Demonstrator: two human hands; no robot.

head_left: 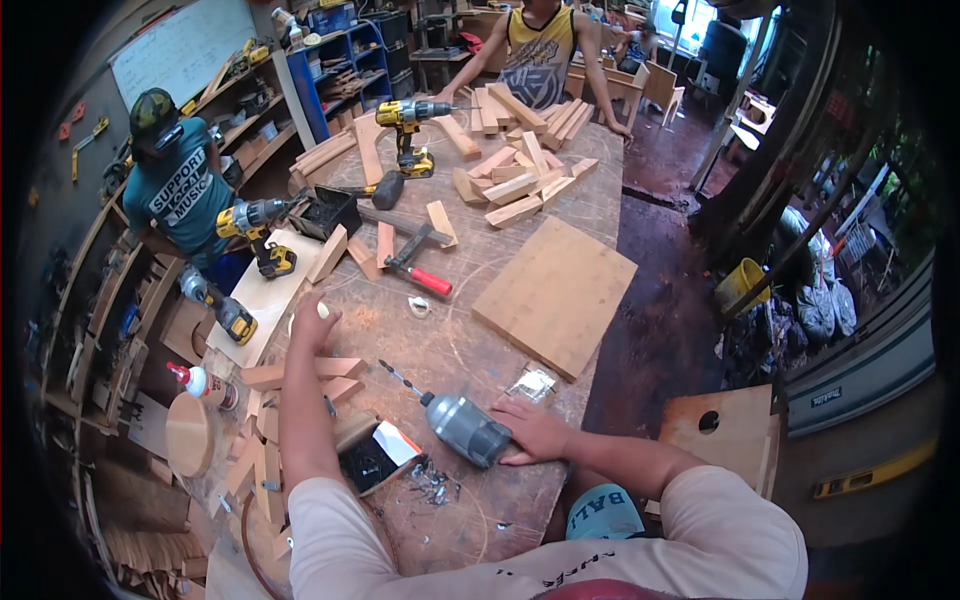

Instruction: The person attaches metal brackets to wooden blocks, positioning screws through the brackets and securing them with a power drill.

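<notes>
In the head view, the right hand (535, 430) rests loosely curled on a grey drill (462, 427) lying on the worktop (440, 340), bit pointing away. The left hand (313, 322) pinches a small pale peg (323, 310) above wood strips (300, 373). A glue bottle (205, 384) lies nearby.

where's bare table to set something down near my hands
Bare table lies between the grey drill under your right hand, the red-handled hammer and the square board. Crowded by your left hand: wood offcuts.
</notes>
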